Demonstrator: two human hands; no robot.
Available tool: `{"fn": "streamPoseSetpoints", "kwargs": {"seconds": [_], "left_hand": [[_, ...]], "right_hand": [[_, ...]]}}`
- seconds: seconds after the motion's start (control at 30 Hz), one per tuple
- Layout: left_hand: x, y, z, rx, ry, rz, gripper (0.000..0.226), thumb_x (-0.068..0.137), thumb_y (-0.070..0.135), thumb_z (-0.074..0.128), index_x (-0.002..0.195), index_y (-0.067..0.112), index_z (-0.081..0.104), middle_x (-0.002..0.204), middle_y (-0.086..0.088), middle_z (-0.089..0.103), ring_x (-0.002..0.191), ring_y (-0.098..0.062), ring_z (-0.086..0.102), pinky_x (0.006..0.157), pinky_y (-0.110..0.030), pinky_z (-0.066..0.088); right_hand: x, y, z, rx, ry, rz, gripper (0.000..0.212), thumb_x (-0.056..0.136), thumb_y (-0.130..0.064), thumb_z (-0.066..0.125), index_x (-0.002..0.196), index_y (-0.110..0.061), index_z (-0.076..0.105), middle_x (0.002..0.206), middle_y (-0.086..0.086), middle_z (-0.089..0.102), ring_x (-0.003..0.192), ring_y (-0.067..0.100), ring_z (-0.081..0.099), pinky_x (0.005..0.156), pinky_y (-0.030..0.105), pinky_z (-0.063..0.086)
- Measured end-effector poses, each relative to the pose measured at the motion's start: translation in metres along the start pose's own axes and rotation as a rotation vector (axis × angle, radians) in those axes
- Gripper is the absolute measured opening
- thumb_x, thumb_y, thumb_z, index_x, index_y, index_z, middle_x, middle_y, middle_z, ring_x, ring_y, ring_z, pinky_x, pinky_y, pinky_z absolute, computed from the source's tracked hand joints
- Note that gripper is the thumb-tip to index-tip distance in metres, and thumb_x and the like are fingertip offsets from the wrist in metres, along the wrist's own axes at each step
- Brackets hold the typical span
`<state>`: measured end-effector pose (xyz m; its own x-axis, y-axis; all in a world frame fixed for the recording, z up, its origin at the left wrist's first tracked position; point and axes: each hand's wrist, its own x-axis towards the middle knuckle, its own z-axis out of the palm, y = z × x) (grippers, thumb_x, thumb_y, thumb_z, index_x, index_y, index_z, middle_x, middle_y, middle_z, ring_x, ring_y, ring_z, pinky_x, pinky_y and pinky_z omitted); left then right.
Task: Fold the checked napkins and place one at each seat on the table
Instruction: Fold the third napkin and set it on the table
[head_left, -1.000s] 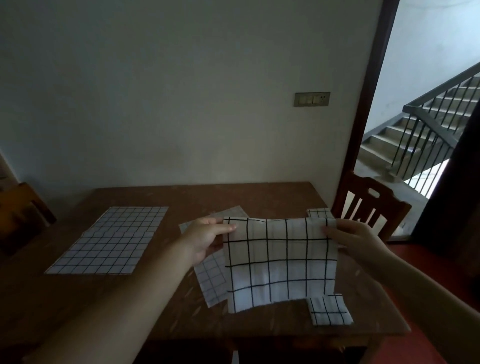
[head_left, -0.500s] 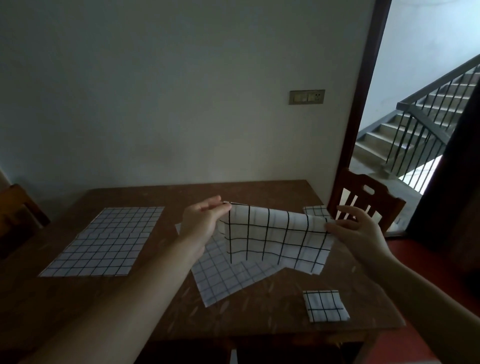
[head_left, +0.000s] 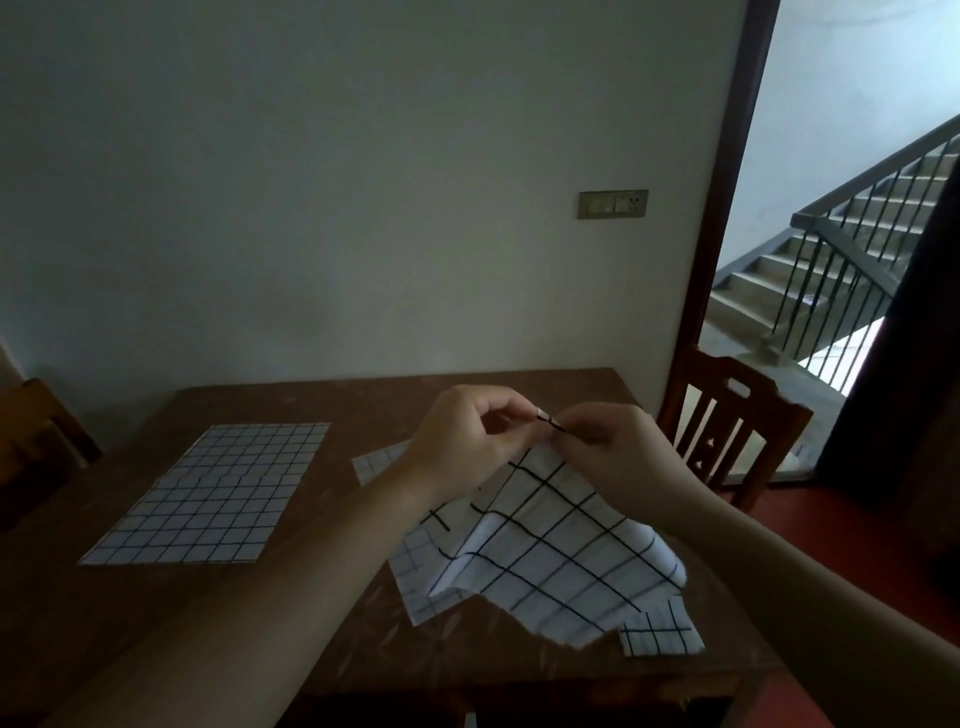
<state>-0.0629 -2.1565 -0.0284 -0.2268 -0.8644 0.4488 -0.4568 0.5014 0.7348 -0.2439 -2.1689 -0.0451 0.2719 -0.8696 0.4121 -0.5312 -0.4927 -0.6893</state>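
both hands have come together since half a second ago: the left hand (head_left: 462, 441) and right hand (head_left: 618, 457) now pinch the napkin's (head_left: 550, 551) top corners side by side above the table (head_left: 322, 613). its soft wide-checked cloth droops in folds onto a finer-checked cloth (head_left: 415, 566). a folded napkin (head_left: 660, 631) lies at the near right edge, a flat checked mat (head_left: 208, 499) to the left, a wooden chair (head_left: 727, 421) beyond.

Wall switch plate (head_left: 613, 204), dim staircase (head_left: 852, 249), perhaps concrete.
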Motion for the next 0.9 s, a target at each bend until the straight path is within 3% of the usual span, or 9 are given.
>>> {"fn": "streamPoseSetpoints", "kwargs": {"seconds": [0.1,0.2,0.37,0.43,0.53,0.6,0.73,0.8,0.9], "left_hand": [[-0.009,-0.004,-0.011,0.027,-0.051,-0.053,0.028,0.076,0.027,0.082,0.102,0.023,0.072,0.089,0.005,0.072,0.079,-0.016,0.068,0.071,-0.027,0.057],[-0.017,-0.010,-0.020,0.084,-0.109,-0.138,0.032,0.075,0.031,0.082,0.103,0.031,0.068,0.092,0.012,0.065,0.077,-0.005,0.063,0.068,-0.015,0.054],[-0.022,-0.015,-0.022,0.203,-0.174,-0.174,0.032,0.076,0.039,0.079,0.105,0.027,0.070,0.097,0.020,0.065,0.089,0.006,0.061,0.069,-0.007,0.047],[-0.020,-0.016,-0.022,0.198,-0.146,-0.168,0.026,0.083,0.036,0.074,0.105,0.022,0.073,0.095,0.016,0.070,0.084,0.007,0.063,0.068,-0.008,0.045],[-0.016,-0.012,-0.025,0.263,-0.162,-0.155,0.020,0.086,0.035,0.071,0.102,0.023,0.075,0.083,0.017,0.068,0.072,0.008,0.061,0.062,-0.006,0.042],[-0.013,-0.008,-0.026,0.320,-0.199,-0.127,0.016,0.087,0.035,0.070,0.097,0.024,0.075,0.073,0.020,0.062,0.065,0.010,0.057,0.058,-0.005,0.039],[-0.010,-0.003,-0.029,0.369,-0.268,-0.087,0.017,0.087,0.035,0.070,0.099,0.023,0.075,0.066,0.027,0.055,0.065,0.018,0.053,0.057,-0.002,0.035],[-0.009,-0.001,-0.030,0.386,-0.301,-0.073,0.018,0.087,0.036,0.069,0.100,0.024,0.075,0.071,0.028,0.058,0.069,0.017,0.055,0.061,-0.003,0.036],[-0.008,0.000,-0.031,0.412,-0.318,-0.057,0.021,0.087,0.040,0.068,0.101,0.026,0.074,0.084,0.025,0.063,0.079,0.014,0.057,0.069,-0.007,0.038]], "right_hand": [[-0.001,-0.001,-0.003,0.124,0.036,-0.007,0.017,0.091,-0.015,0.062,0.082,-0.024,0.074,0.074,0.003,0.071,0.068,0.026,0.064,0.058,0.032,0.049],[-0.001,-0.001,-0.004,0.296,0.094,0.009,0.017,0.092,-0.011,0.060,0.082,-0.018,0.073,0.077,0.008,0.070,0.071,0.032,0.062,0.062,0.033,0.049],[-0.002,-0.002,-0.007,0.383,0.141,0.046,0.018,0.093,-0.009,0.057,0.085,-0.018,0.070,0.075,-0.004,0.069,0.067,0.010,0.062,0.059,0.014,0.048],[-0.005,0.000,-0.010,0.271,0.089,0.001,0.015,0.093,-0.013,0.058,0.102,-0.023,0.064,0.087,-0.009,0.069,0.074,0.003,0.066,0.064,0.016,0.052],[-0.007,0.001,-0.020,-0.101,-0.074,-0.159,0.046,0.088,-0.034,0.062,0.127,-0.046,0.042,0.111,-0.031,0.053,0.097,-0.006,0.059,0.078,0.015,0.051],[-0.004,-0.001,-0.025,-0.302,-0.133,-0.277,0.042,0.084,-0.047,0.056,0.124,-0.049,0.044,0.113,-0.035,0.045,0.100,-0.013,0.051,0.083,0.015,0.045],[0.002,-0.008,-0.036,-0.398,-0.165,-0.294,0.025,0.080,-0.047,0.054,0.097,-0.032,0.063,0.098,-0.021,0.057,0.081,-0.001,0.058,0.074,0.025,0.053],[0.004,-0.008,-0.041,-0.420,-0.216,-0.286,0.020,0.081,-0.046,0.058,0.094,-0.031,0.063,0.091,-0.018,0.061,0.080,-0.001,0.059,0.074,0.025,0.053],[0.008,-0.003,-0.047,-0.466,-0.256,-0.266,0.009,0.087,-0.038,0.064,0.093,-0.032,0.065,0.085,-0.019,0.063,0.078,-0.008,0.058,0.071,0.014,0.048]]}}
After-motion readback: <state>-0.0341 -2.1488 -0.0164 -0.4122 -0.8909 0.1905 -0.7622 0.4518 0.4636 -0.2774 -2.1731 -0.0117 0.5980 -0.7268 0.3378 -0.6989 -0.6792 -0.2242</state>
